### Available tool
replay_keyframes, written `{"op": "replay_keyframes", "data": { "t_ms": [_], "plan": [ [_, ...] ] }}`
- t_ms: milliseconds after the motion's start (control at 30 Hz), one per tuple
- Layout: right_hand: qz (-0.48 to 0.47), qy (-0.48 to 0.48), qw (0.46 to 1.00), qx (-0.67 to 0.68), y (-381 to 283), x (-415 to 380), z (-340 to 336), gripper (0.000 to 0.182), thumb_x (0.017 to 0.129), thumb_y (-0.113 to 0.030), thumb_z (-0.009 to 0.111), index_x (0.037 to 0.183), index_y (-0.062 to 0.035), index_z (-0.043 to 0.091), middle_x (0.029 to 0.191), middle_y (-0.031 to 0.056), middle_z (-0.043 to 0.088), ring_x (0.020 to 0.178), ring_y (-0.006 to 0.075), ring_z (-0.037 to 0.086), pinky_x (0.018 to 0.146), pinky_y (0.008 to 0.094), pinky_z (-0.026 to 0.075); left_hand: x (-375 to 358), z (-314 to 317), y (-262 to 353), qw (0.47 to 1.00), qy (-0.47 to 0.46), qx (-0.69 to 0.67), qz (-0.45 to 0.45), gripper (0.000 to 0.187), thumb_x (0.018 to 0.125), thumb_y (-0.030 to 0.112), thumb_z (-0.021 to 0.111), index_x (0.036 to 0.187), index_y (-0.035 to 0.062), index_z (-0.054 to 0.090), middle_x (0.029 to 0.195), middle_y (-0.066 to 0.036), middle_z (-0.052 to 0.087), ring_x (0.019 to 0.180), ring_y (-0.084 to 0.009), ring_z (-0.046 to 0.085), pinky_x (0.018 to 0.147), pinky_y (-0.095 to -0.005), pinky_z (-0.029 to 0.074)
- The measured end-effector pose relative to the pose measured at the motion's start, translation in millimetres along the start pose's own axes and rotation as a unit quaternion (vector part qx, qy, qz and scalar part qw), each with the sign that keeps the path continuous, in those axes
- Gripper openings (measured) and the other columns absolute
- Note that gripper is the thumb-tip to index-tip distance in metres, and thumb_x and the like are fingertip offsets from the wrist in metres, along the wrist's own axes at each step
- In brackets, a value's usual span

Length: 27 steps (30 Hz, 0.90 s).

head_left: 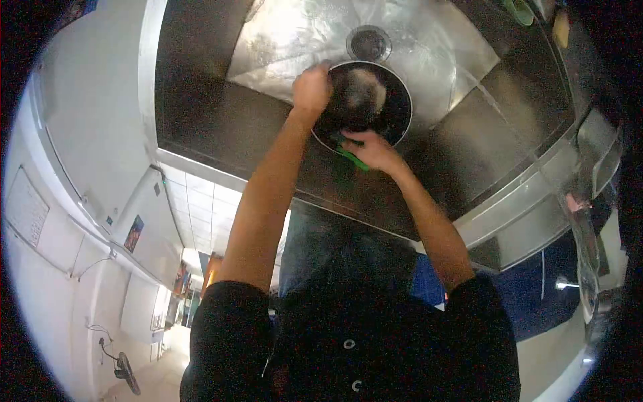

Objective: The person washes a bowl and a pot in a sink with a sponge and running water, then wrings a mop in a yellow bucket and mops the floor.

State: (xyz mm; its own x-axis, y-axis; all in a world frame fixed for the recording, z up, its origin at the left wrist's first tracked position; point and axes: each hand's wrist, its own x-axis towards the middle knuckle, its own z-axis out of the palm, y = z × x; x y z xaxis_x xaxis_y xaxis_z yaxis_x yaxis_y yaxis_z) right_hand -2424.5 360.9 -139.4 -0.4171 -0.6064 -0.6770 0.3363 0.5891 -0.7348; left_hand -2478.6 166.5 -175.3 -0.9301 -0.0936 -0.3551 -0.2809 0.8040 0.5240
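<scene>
Two bare hands work at one dark round pan (367,112) in a steel sink. The left hand (312,89) is clamped at the pan's left edge; whether it grips the rim itself or a short handle there is hidden by the fist. The right hand (372,151) is closed around a green scrubber (353,159), pinched at the pan's near edge with part of it sticking out below the fingers. Blur leaves it unclear whether this is a pad or a folded cloth, and whether it presses on the inner wall or only on the rim.

Judging by the grip, scouring is the step in hand: one hand steadies, the other rubs. A pale patch lies in the pan's middle, and I cannot tell lather from glare. The next move seems to call for a firm left hold and for the scrubber to be worked evenly around the side and across the bottom, without the wet pan slipping.

Around the pan spreads the sink's bright floor (439,40), with the round drain (369,44) just beyond the far rim. Whether the pan rests on that floor or is held above it does not show. Farther out, near the upper right corner, sits a pale green item (519,12), partly cut off.
</scene>
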Motion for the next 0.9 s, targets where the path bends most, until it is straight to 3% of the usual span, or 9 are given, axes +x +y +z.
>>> {"op": "replay_keyframes", "data": {
  "t_ms": [133,167,267,400,533,633,733,767,900],
  "plan": [
    [0.077,0.142,0.986,0.043,11.5,51.3,34.3,0.034,0.084,-0.031,0.059,0.104,-0.0036,0.065,0.097,0.0223,0.064,0.089,0.0368,0.063,0.082,0.0396,0.048,12.6,-8.4,15.1,0.999,-0.038,0.022,-0.022,0.023,0.073,0.005,0.056,0.096,0.0086,0.057,0.086,-0.017,0.062,0.081,-0.0376,0.062,0.07,-0.0476,0.049],
    [-0.002,0.178,0.981,0.074,20.2,44.9,38.9,0.034,0.084,-0.032,0.057,0.103,-0.005,0.066,0.093,0.021,0.065,0.086,0.0362,0.063,0.081,0.0396,0.049,11.3,-9.1,14.0,0.998,-0.051,0.023,-0.019,0.023,0.073,0.005,0.056,0.095,0.0084,0.057,0.087,-0.017,0.062,0.08,-0.0373,0.062,0.07,-0.0475,0.049],
    [0.016,-0.006,1.0,-0.013,-6.3,10.7,-8.4,0.034,0.085,-0.031,0.056,0.102,-0.0042,0.065,0.089,0.0214,0.065,0.085,0.0384,0.063,0.079,0.0435,0.049,11.0,-2.5,3.8,0.999,-0.023,0.028,0.0,0.023,0.072,0.005,0.056,0.096,0.0081,0.056,0.087,-0.016,0.062,0.08,-0.0375,0.061,0.07,-0.0478,0.049],
    [0.127,0.144,0.975,-0.115,-11.4,54.0,35.2,0.036,0.08,-0.033,0.056,0.096,-0.0022,0.065,0.092,0.0246,0.063,0.085,0.0418,0.062,0.079,0.0464,0.05,12.5,-1.9,10.0,0.999,-0.03,0.029,0.0,0.028,0.072,0.005,0.056,0.1,0.0078,0.055,0.085,-0.016,0.061,0.081,-0.0377,0.061,0.07,-0.048,0.049],
    [0.147,-0.052,0.937,-0.314,-19.5,-9.6,-38.2,0.038,0.077,-0.032,0.058,0.099,-0.0008,0.063,0.09,0.0227,0.064,0.082,0.0412,0.062,0.077,0.0477,0.051,12.0,4.0,9.9,0.999,-0.031,0.024,0.018,0.027,0.073,0.005,0.056,0.1,0.0081,0.056,0.086,-0.016,0.061,0.08,-0.0378,0.061,0.069,-0.0476,0.05],
    [0.178,-0.059,0.924,-0.332,43.0,14.4,-25.1,0.04,0.076,-0.034,0.06,0.1,-0.002,0.063,0.093,0.0221,0.064,0.086,0.0399,0.062,0.08,0.0477,0.05,10.1,6.5,30.8,0.997,-0.068,0.014,0.024,0.025,0.074,0.006,0.056,0.099,0.0082,0.057,0.088,-0.016,0.062,0.079,-0.0376,0.062,0.068,-0.0469,0.05],
    [0.062,-0.078,0.939,-0.33,22.4,-2.1,-13.2,0.044,0.076,-0.038,0.06,0.1,-0.0009,0.062,0.099,0.0229,0.062,0.093,0.0394,0.06,0.083,0.0471,0.049,2.9,8.4,29.2,0.996,-0.082,0.019,0.027,0.023,0.075,0.006,0.055,0.098,0.0083,0.057,0.091,-0.015,0.063,0.079,-0.0367,0.063,0.068,-0.0458,0.052],
    [0.171,-0.136,0.938,-0.268,-3.8,-1.9,-25.4,0.046,0.077,-0.039,0.06,0.1,0.0003,0.061,0.102,0.0237,0.061,0.097,0.0406,0.058,0.086,0.0478,0.047,7.0,2.1,32.6,0.993,-0.113,0.039,0.024,0.023,0.076,0.006,0.054,0.099,0.0085,0.058,0.091,-0.015,0.063,0.079,-0.0362,0.064,0.068,-0.045,0.052],
    [0.237,-0.053,0.932,-0.27,21.3,9.4,-20.3,0.043,0.078,-0.036,0.062,0.109,-0.0054,0.063,0.104,0.0224,0.062,0.095,0.0368,0.06,0.085,0.0448,0.047,11.1,11.7,37.0,0.994,-0.083,0.047,0.058,0.024,0.078,0.008,0.052,0.101,0.0102,0.059,0.091,-0.014,0.064,0.078,-0.0336,0.065,0.067,-0.0438,0.053]
  ]
}}
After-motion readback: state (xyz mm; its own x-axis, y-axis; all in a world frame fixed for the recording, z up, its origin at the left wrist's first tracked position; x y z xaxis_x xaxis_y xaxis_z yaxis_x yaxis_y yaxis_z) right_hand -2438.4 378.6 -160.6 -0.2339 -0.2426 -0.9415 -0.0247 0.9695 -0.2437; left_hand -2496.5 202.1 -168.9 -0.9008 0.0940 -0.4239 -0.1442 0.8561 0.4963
